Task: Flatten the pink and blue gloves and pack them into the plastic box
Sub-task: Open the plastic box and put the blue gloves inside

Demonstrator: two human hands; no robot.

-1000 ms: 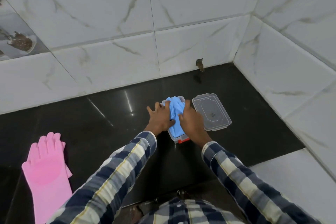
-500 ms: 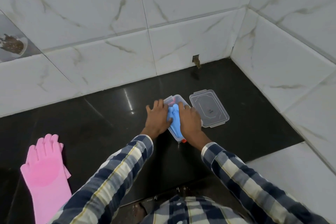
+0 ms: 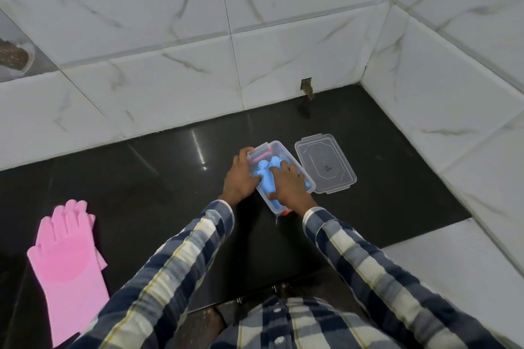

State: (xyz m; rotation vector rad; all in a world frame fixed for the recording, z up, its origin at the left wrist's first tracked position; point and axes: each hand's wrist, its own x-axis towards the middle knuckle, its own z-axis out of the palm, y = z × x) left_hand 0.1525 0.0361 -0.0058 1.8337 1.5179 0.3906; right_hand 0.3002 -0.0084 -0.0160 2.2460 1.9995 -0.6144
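The blue glove [image 3: 266, 178], bunched above the box [image 3: 307, 185] a second ago, is now pressed down inside it. The right hand [image 3: 290, 187] is laid on it with fingers spread flat, nothing gripped; the left hand [image 3: 241, 176] is wrapped around the box's left wall. The lid [image 3: 326, 163] is lying off, just right of the box. The pink glove [image 3: 68, 252] is left flat, far left of the box, judged next for packing.

The black stone floor [image 3: 141, 184] is polished and glossy — it mirrors light. The clear rectangular plastic box [image 3: 307, 183] and its clear plastic lid [image 3: 326, 164] look smooth; the pink rubbery glove [image 3: 68, 258] is matt, the wall's white marble-look tiles [image 3: 170, 88] satin-smooth.
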